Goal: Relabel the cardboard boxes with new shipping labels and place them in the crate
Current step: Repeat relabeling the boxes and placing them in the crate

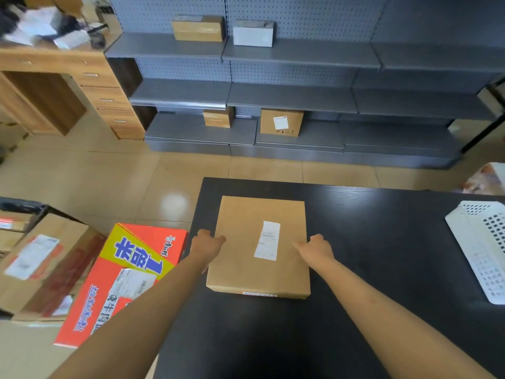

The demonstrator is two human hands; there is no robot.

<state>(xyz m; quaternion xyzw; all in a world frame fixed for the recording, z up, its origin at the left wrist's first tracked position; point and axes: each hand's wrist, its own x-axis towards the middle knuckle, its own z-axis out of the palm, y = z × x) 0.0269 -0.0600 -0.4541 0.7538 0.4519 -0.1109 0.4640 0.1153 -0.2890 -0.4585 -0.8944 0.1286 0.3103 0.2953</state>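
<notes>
The flat cardboard box (258,247) lies at lower centre of the frame, on the near left part of the black table (382,269), its left edge close to the table's left edge. 1 white shipping label (267,240) is stuck upright on its top face, slightly right of centre. A thin red-and-white strip runs along the box's near edge.

The left hand (205,243) holds the box's left edge, thumb on the top face and fingers curled down the side. The right hand (314,248) rests at the right edge, thumb lying on the top face, fingers bent over the side; whether it grips firmly cannot be told.

The white perforated crate (481,250) sits on the table at the right edge of the frame, well apart from the box.

On the floor at lower left, a red and yellow printed carton (114,283) stands beside a brown labelled carton (41,266). Grey shelving (273,97) fills the upper centre and right, holding 4 small boxes: 2 on the top shelf, 2 on the lowest. A wooden desk with drawers (82,86) stands at upper left.
</notes>
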